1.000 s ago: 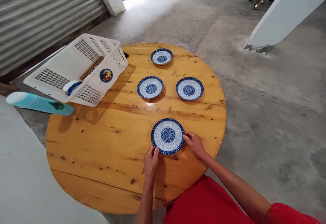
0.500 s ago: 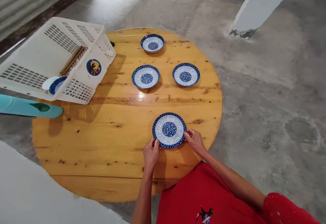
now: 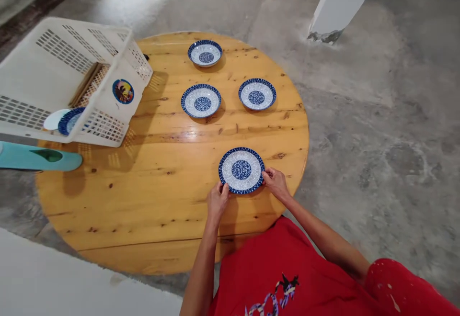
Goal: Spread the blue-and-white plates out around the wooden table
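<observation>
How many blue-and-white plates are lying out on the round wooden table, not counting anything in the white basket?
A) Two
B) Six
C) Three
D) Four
D: three plates lie farther out, one at the far edge and two side by side in the middle, and the near plate lies between the left hand and the right hand on the table.

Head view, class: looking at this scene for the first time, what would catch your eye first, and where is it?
Four blue-and-white plates stand out on the round wooden table. The nearest plate sits at the near edge, with the left hand and right hand touching its rim on either side. At the far left, a white plastic basket rests on the table's edge.
</observation>
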